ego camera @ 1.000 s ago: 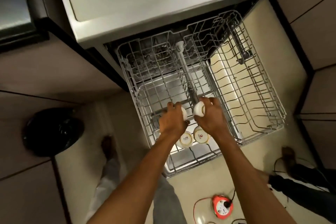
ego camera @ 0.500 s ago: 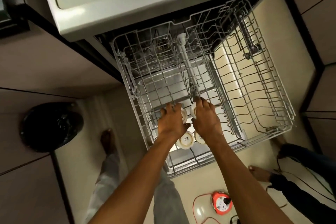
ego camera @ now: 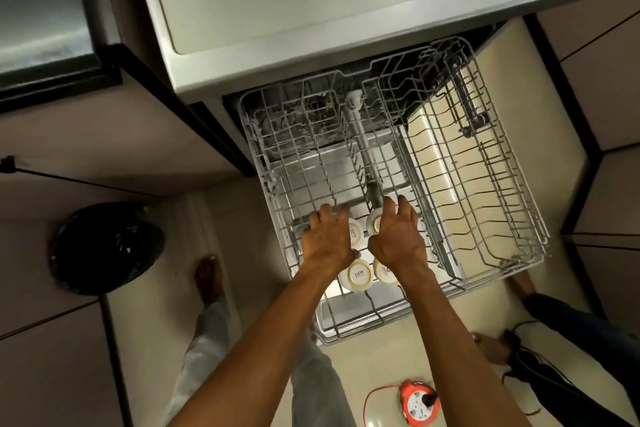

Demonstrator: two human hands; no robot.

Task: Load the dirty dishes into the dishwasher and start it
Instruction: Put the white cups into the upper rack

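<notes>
Steel dishwasher filled the top of the view, door down, and its wire rack was pulled fully out over the pale floor. A grey spray arm ran down the rack's middle from the back edge. Right half of the rack held nothing that showed.

Black bin bag sat on the floor well left of the rack. Orange cable reel lay on the floor below the rack's front edge.

You had both hands in the rack near its front edge, left of centre. Your left hand was cupped over a white cup, fingers spread and curled down around it. Your right hand sat the same way over a second white cup, just beside the first. Both cups touched the rack wires; I couldn't tell whether either hand had let go, since the palms hid the contact.

Two more white cups stood upside down just in front of your hands, nearer the front edge: one with print on its base, the other touching it on the right, half under your right wrist.
</notes>
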